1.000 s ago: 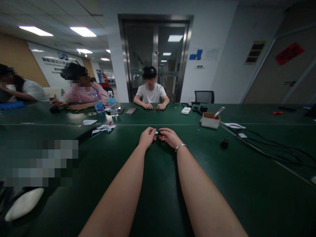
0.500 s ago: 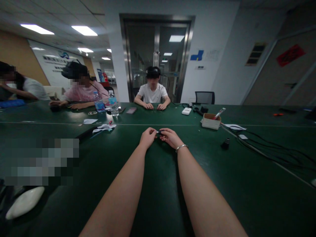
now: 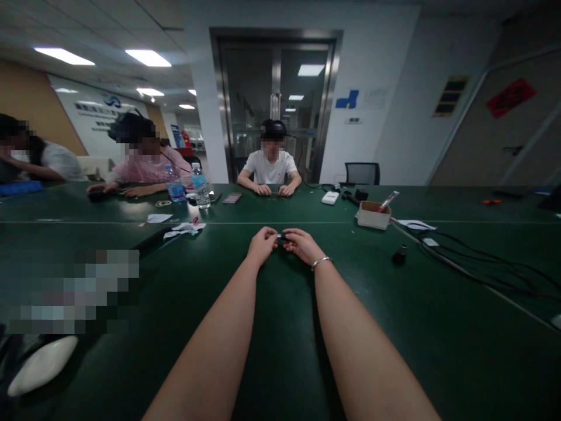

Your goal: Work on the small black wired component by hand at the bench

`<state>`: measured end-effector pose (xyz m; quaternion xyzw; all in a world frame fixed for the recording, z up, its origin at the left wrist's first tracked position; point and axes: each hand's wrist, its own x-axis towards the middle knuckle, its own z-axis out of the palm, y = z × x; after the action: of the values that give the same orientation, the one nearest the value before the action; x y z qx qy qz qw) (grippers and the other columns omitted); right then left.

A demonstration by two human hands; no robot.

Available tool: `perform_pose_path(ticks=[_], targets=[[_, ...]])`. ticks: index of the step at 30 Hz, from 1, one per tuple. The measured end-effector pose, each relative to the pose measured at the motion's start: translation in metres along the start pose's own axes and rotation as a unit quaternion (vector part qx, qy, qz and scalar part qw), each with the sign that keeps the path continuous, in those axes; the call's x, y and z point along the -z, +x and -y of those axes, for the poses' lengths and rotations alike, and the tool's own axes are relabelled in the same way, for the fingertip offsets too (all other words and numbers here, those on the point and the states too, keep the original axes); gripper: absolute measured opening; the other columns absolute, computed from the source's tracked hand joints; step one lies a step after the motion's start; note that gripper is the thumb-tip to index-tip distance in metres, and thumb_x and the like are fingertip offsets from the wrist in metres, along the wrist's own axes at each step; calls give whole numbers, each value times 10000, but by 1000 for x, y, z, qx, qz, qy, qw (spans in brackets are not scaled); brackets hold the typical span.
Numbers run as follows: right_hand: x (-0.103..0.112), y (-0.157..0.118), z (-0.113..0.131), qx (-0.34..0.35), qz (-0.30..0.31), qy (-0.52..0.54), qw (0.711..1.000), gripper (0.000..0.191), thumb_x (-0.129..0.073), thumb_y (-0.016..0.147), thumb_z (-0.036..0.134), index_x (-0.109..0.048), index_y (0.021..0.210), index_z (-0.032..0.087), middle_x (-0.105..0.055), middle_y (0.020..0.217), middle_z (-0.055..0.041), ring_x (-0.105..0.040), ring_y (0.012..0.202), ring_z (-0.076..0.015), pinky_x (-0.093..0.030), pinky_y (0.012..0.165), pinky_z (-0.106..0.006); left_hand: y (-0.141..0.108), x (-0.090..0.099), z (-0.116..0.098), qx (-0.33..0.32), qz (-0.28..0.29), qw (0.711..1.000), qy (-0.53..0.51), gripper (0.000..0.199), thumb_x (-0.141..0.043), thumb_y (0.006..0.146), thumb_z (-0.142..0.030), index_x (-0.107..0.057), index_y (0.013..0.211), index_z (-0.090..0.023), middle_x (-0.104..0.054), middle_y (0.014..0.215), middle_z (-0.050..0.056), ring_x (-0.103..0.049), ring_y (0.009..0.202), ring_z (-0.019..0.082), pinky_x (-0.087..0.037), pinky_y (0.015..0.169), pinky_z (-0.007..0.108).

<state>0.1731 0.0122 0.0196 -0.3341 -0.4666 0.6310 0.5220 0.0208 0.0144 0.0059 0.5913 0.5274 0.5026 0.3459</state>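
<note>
Just above the green table [image 3: 289,292], in the middle of the head view, my two hands meet at a small black stick-like piece [image 3: 283,236] with a light end. My left hand [image 3: 262,244] is closed, pinching the light end between thumb and fingers. From the other side, my right hand [image 3: 302,244] is closed on the black part, with a silver bangle [image 3: 322,262] round its wrist. The fingers cover much of the piece, and it is too small for me to tell its exact kind.
Beyond my hands sits a person [image 3: 269,166] in a white shirt. Two water bottles [image 3: 200,190] and crumpled papers [image 3: 184,230] are to the left. A small open box [image 3: 373,216], a dark round object [image 3: 400,255] and black cables [image 3: 482,257] lie right. A white mouse-like object [image 3: 42,365] rests near left.
The view has shifted very slightly. Both hands keep the same hold on the small piece, with no clear movement between them.
</note>
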Motion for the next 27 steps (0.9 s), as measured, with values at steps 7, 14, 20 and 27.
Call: perform_pose_path(ticks=[7,14,20,27], targets=[[-1,0,-1,-2,-6,-3,1000,118,-588,749,57,-623,830,135,-609,559,-16,-576,480,-104,-451,439,-190,-5,0,-5,1,-7,1000,-8,153,-549,821,-277,-598,904,-159,-644,868,53,-624,642,98,-445,506,171],[0,0,-1,6,2,-3,1000,124,-665,719,88,-628,827,138,-609,581,-12,-573,488,-99,-453,444,-192,-4,1,-5,-11,-15,1000,-12,157,-545,827,-301,-577,931,-188,-611,770,15,-602,574,87,-437,485,170],[0,0,0,-1,-5,-4,1000,111,-623,739,75,-626,835,133,-599,548,-9,-577,478,-105,-457,449,-196,-2,0,-4,3,0,1000,-21,142,-528,826,-293,-591,880,-179,-588,693,3,-578,559,86,-424,477,169],[0,1,0,-3,-8,1,1000,117,-576,762,51,-623,844,121,-610,544,-18,-582,465,-100,-456,442,-183,-2,0,-3,14,5,1000,-10,154,-553,799,-218,-602,939,-179,-624,838,36,-615,622,96,-450,506,182]])
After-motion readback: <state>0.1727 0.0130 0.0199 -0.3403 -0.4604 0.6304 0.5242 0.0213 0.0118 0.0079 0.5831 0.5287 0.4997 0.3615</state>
